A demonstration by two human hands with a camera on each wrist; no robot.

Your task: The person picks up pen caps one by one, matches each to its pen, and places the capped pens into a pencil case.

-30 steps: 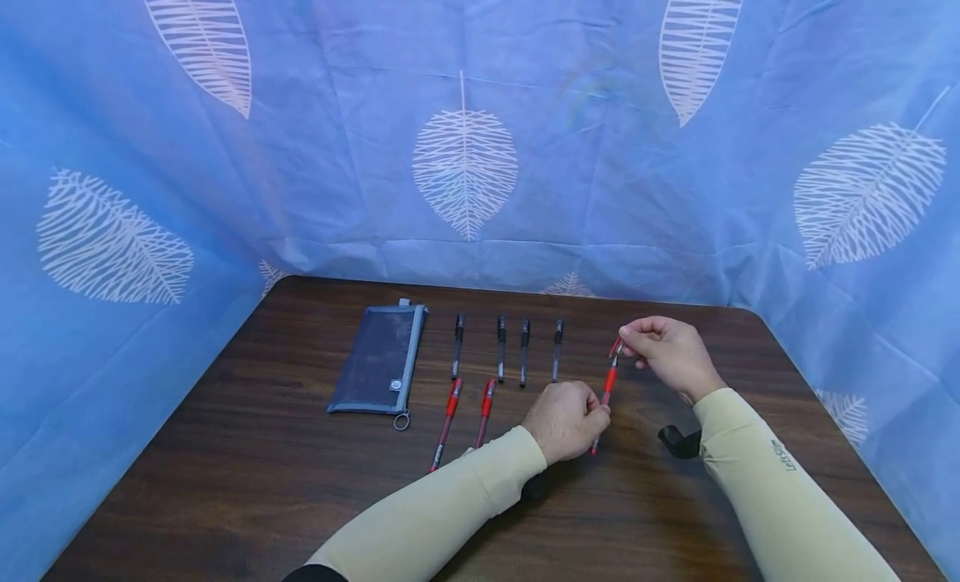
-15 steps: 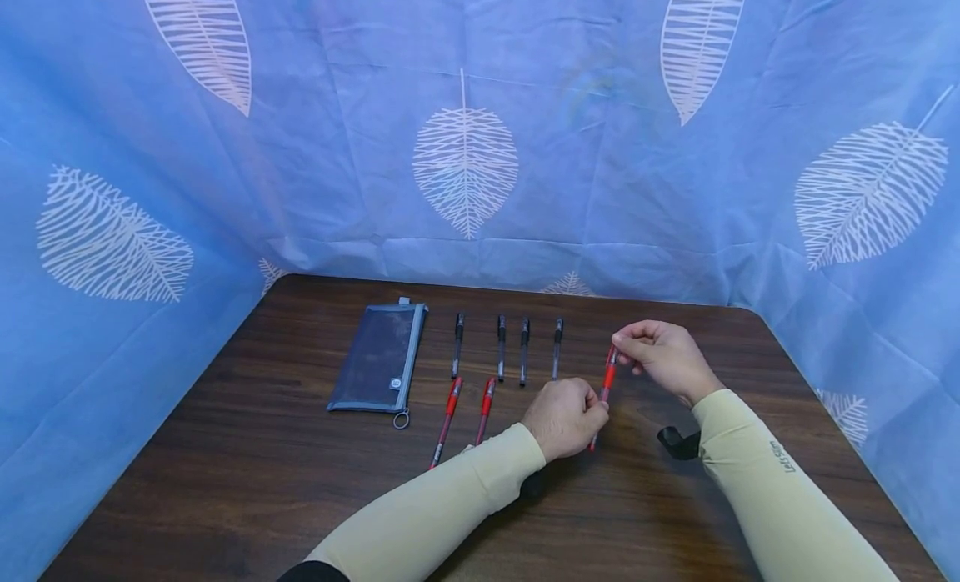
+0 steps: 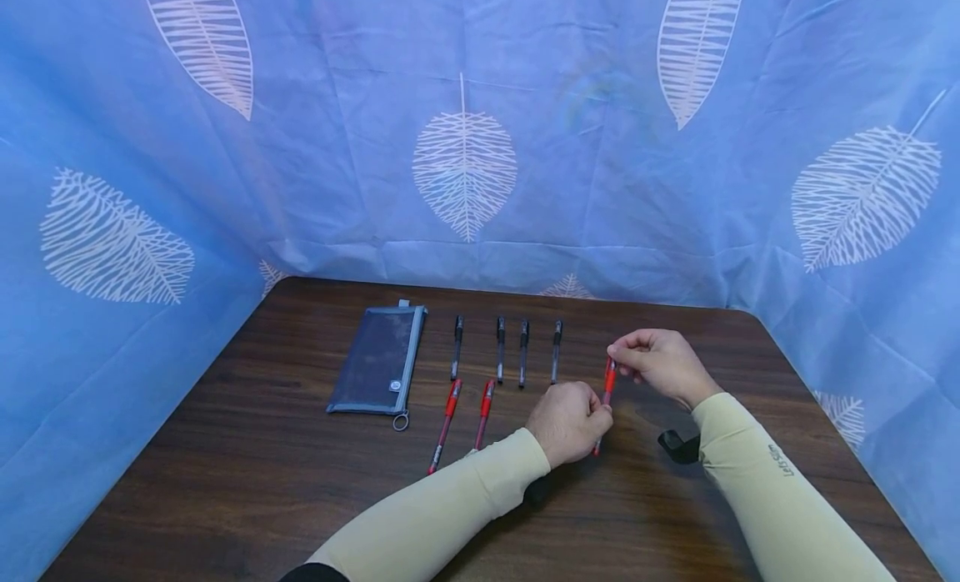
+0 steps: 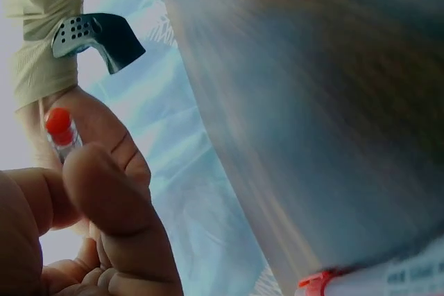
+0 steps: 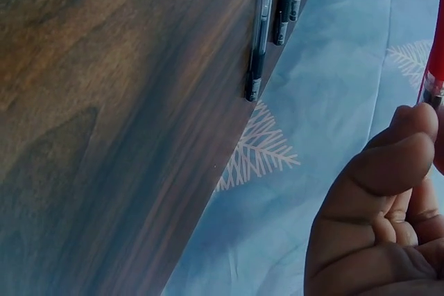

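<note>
In the head view, my left hand (image 3: 567,422) pinches the lower barrel of a red pen (image 3: 608,383), which slants upward away from me. My right hand (image 3: 660,365) pinches the cap end of that same pen between thumb and fingertips. The cap lines up with the barrel. In the left wrist view the pen's red tail end (image 4: 58,124) shows beyond my left thumb (image 4: 104,188). The right wrist view has my right fingers (image 5: 395,164) at the cap end, with the pen's red grip (image 5: 437,46) beside them.
Two red pens (image 3: 446,428) lie left of my left forearm, the nearer one partly behind the sleeve. Several black pens (image 3: 501,348) lie in a row farther back. A grey zippered mesh pouch (image 3: 378,357) rests left of them on the dark wooden table (image 3: 225,465). Blue curtains (image 3: 337,148) surround it.
A second ago the cap stood at an angle above the pen's tip. My right hand has since come down and left, bringing it in line with the barrel. My left hand barely moved.
</note>
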